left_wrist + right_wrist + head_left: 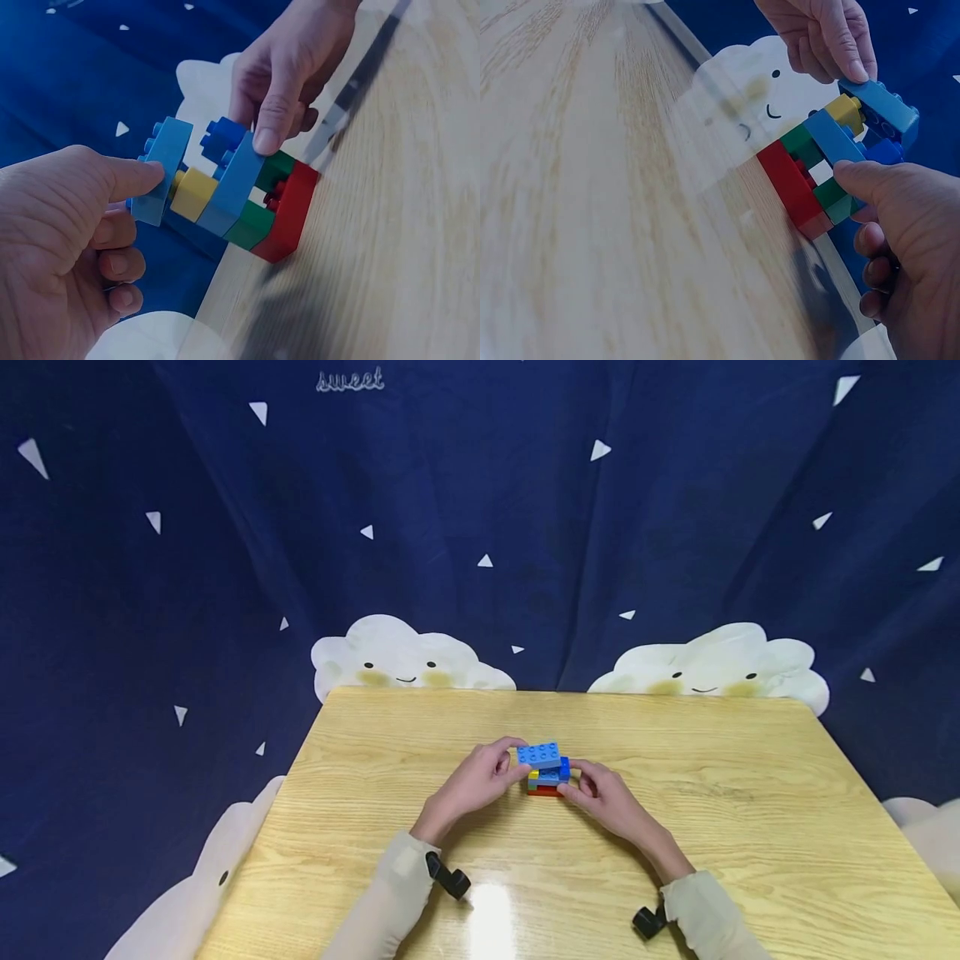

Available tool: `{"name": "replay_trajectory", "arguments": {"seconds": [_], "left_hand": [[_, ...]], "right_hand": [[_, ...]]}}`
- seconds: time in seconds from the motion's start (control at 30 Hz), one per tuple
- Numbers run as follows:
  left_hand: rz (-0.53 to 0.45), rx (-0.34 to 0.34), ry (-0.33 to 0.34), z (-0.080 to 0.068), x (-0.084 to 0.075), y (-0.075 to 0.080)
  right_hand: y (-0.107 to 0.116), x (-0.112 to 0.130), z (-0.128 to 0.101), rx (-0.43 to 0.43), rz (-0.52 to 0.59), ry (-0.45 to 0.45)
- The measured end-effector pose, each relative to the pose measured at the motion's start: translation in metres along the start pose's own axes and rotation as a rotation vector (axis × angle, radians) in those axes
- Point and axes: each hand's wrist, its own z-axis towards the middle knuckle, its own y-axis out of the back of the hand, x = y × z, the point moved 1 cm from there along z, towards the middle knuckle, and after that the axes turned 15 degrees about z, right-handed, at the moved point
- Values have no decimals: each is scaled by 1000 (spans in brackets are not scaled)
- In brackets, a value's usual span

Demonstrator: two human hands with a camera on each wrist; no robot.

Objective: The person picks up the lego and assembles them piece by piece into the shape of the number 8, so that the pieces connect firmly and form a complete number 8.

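Block stack [546,774] stands mid-surface [712,793], red, green, yellow and blue layers already joined. Left hand [480,781] pinches the top blue plate [539,754], seemingly not fully seated; right hand [603,797] grips the stack's side.

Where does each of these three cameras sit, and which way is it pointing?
Head: worn high, looking forward and down at the wooden table; both hands and sleeves show.
Left wrist: low by the left hand, facing the brick stack and right hand.
Right wrist: low, facing the same stack from the opposite side.
All share the stack.
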Motion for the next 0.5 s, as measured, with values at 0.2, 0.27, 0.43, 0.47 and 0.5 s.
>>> {"name": "replay_trajectory", "arguments": {"seconds": [0.2,0.27,0.43,0.47,0.5], "left_hand": [[14,6,-9,3,-5,-2],[16,12,-15,4,-6,-2],[26,25,-28,6,-7,-3],[26,26,-30,7,-7,-3],[26,26,-31,7,-7,-3]], "right_hand": [[-1,1,1,7,3,9],[-1,2,1,12,4,11],[0,3,1,14,7,22],[0,3,2,15,5,25],[0,3,2,15,5,25]]}}
